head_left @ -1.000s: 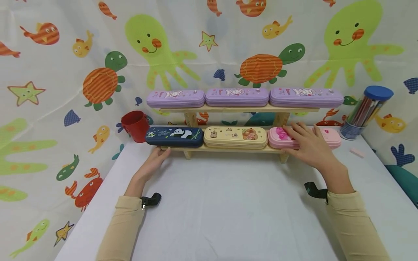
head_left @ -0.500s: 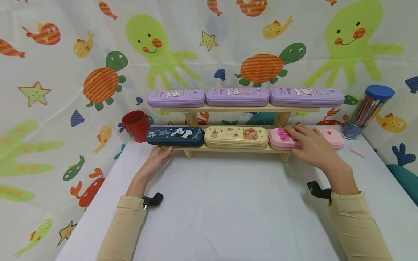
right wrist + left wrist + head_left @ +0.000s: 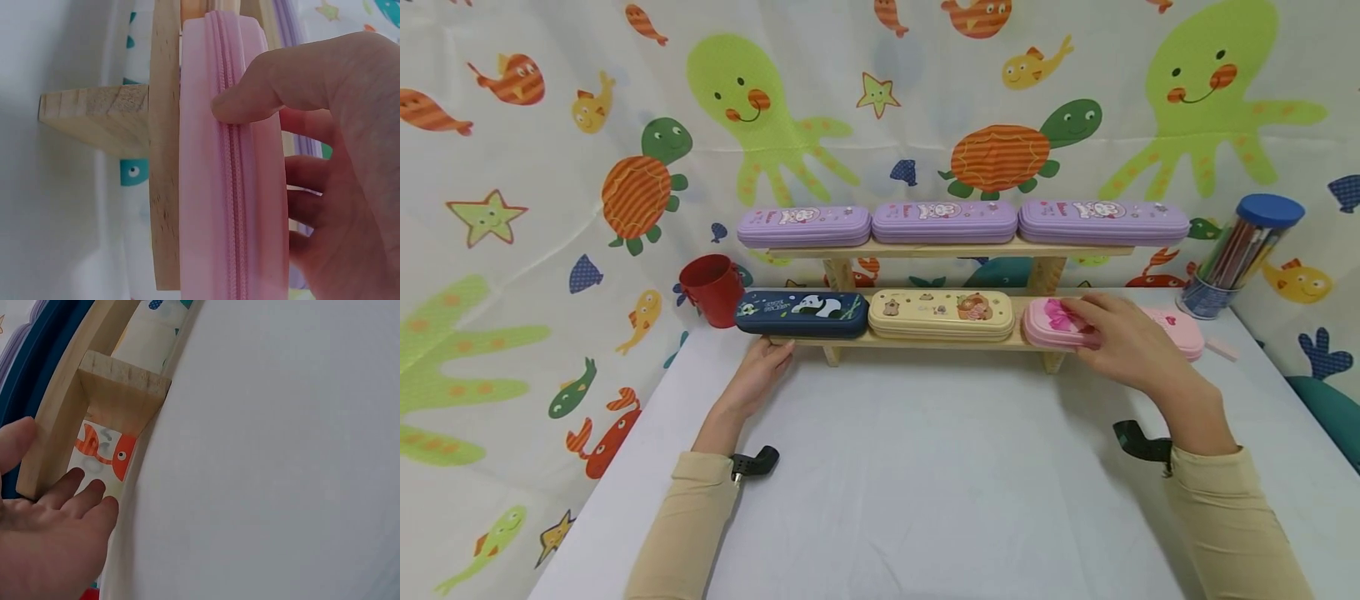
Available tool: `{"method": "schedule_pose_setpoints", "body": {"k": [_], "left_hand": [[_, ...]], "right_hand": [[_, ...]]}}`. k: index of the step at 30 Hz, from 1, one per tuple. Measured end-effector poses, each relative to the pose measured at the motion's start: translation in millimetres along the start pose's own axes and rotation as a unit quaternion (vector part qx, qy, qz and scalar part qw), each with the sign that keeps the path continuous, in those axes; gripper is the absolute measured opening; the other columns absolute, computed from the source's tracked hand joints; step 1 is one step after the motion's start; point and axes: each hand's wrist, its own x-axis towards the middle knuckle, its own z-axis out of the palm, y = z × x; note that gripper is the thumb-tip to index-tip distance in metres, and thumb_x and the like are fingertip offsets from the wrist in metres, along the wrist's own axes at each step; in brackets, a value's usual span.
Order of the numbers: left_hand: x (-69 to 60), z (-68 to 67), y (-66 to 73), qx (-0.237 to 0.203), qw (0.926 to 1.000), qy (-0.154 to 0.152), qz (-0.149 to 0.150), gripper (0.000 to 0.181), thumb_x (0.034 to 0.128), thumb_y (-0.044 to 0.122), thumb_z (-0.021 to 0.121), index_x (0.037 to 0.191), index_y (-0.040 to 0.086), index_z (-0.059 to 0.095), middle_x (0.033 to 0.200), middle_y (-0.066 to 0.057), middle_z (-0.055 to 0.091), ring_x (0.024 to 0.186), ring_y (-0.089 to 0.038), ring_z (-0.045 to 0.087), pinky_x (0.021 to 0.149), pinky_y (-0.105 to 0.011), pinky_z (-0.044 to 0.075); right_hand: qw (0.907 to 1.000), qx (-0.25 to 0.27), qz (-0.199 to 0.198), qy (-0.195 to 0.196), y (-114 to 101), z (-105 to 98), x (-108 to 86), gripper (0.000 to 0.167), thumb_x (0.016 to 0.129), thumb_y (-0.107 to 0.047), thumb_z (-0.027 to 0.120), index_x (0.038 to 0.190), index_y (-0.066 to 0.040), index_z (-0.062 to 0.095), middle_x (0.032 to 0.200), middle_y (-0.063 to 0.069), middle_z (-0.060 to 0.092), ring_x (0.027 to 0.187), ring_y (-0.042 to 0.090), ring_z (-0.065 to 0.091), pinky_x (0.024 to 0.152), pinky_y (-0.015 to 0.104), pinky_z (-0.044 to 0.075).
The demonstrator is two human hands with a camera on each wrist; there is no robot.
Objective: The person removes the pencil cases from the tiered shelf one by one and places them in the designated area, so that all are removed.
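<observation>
Pink case [image 3: 262, 187] lay long way left-right on low shelf [image 3: 940, 344], right end sticking past. Right hand [image 3: 1131, 346] nearer, pinched its middle. Left hand [image 3: 756, 375] held shelf's other end.

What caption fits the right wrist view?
Right hand grips a pink case at a wooden shelf, thumb on its zipper.

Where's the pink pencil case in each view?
Head: right of centre, at the lower shelf's right end; pink pencil case held by the right hand.
Left wrist: not in it.
Right wrist: centre, running top to bottom, zip towards the camera.
Shared landmark: the lower shelf's wooden board, in all three.
</observation>
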Motion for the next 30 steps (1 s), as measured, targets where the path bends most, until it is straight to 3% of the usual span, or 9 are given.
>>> {"method": "schedule_pose_setpoints", "body": {"k": [4,13,23,30], "left_hand": [[1.4,4.0,0.1,-0.026,0.9996,0.011,0.008,0.067,0.1054,0.022,0.048,0.157,0.005,0.009,0.166,-0.011,0.017,0.154,-0.025,0.017,0.129,-0.044,0.016],[1.2,9.8,-1.1,-0.068,0.9971,0.025,0.024,0.058,0.1057,0.010,0.043,0.156,0.005,0.015,0.162,-0.012,0.027,0.149,-0.019,0.029,0.128,-0.039,0.022],[0.0,18.6,2.5,-0.182,0.9823,0.036,0.025,0.054,0.1053,0.004,0.041,0.155,0.006,0.019,0.157,-0.008,0.033,0.136,-0.010,0.043,0.124,-0.032,0.031],[-1.2,19.0,3.8,-0.211,0.9765,0.040,0.019,0.055,0.1050,0.002,0.041,0.155,0.005,0.017,0.154,-0.007,0.035,0.132,-0.008,0.047,0.123,-0.033,0.030]], "right_hand": [[0.9999,0.007,0.008,0.004,-1,-4,-4.3,0.070,0.083,-0.018,0.070,0.148,-0.011,0.044,0.146,0.024,0.044,0.133,0.046,0.039,0.108,0.072,0.037],[0.9995,0.015,0.014,0.025,4,-9,-16.9,0.072,0.082,-0.018,0.070,0.148,-0.011,0.044,0.143,0.025,0.045,0.130,0.046,0.039,0.103,0.072,0.040],[0.9971,0.020,0.016,0.072,21,-14,-35.5,0.071,0.081,-0.018,0.076,0.145,-0.010,0.047,0.137,0.026,0.049,0.122,0.046,0.044,0.094,0.071,0.045],[0.9966,0.016,0.047,0.066,34,-19,-49.3,0.074,0.080,-0.019,0.079,0.146,-0.009,0.046,0.135,0.028,0.048,0.118,0.049,0.045,0.090,0.074,0.046]]}}
